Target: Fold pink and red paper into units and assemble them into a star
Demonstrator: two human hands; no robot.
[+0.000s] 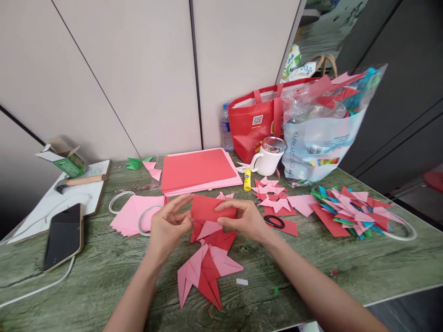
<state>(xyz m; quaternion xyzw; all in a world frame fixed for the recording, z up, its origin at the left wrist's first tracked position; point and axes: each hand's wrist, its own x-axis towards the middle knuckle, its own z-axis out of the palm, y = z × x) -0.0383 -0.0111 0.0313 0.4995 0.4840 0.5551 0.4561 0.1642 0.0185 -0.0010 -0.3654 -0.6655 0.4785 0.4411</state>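
Right hand (240, 219) pinches red sheet (206, 209); left hand (169, 222) at its other edge, can't tell from here if gripping. Hands apart, folded papers (207, 269) below.

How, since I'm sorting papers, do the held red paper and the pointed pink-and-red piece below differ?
The red paper is plain; the pointed piece mixes pink and red. The red paper looks rectangular; the pointed piece has sharp tips. The right hand grips the red paper; the pointed piece lies on the table. Both show red.
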